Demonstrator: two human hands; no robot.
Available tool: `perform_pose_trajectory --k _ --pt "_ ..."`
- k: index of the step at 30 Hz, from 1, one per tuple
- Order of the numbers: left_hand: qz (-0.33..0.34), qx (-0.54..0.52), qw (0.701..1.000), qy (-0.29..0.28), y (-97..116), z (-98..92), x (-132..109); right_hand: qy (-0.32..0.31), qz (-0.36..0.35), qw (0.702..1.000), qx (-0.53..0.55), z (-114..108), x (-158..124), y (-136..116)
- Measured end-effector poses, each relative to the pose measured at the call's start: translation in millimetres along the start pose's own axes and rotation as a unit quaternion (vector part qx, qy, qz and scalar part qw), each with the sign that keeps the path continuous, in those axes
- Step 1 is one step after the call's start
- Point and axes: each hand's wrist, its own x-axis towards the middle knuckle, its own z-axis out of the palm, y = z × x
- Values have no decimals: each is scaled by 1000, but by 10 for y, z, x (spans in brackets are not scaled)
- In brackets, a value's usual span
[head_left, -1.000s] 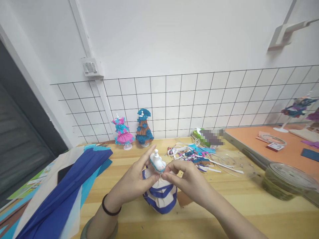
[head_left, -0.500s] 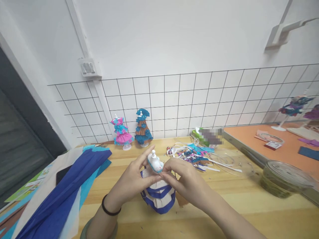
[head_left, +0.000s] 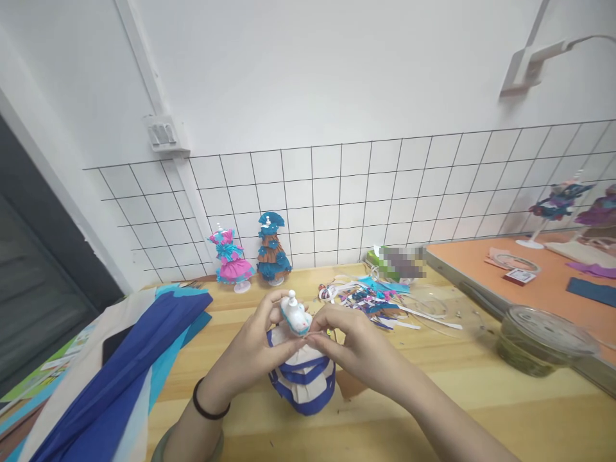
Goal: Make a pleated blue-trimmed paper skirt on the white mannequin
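Observation:
A small white mannequin (head_left: 293, 314) with a turquoise-edged top stands tilted toward me between my hands. Below its waist flares a tiered skirt (head_left: 310, 388) of cream and dark blue crepe paper. My left hand (head_left: 255, 343) is closed round the mannequin's left side, with fingers behind the bust and the thumb at the front of the waist. At the waist's right side, my right hand (head_left: 344, 330) pinches the edge of the dress with thumb and forefinger. The fingertips of both hands nearly meet, and what lies between them is too small to make out.
Folded crepe paper sheets (head_left: 120, 359) lie on the left, with a black phone (head_left: 115, 343) partly under them. Two dressed mannequins, one pink (head_left: 234, 266) and one brown-and-teal (head_left: 273, 256), stand at the back. Ribbon scraps (head_left: 375, 298) and a clear round tub (head_left: 541, 340) are to the right.
The raised fingers of my left hand have curled in behind the mannequin's bust. My right hand keeps its pinch at the waist. The whole view has shifted slightly.

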Motion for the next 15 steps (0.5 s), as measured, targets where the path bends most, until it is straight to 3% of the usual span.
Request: perform_pose_trajectory --k 8,15 --pt "80 194 976 65 7 -66 17 -4 -15 1000 0 21 -11 1" --pt "30 165 983 77 -38 -67 15 -4 -28 1000 -9 20 -3 -22"
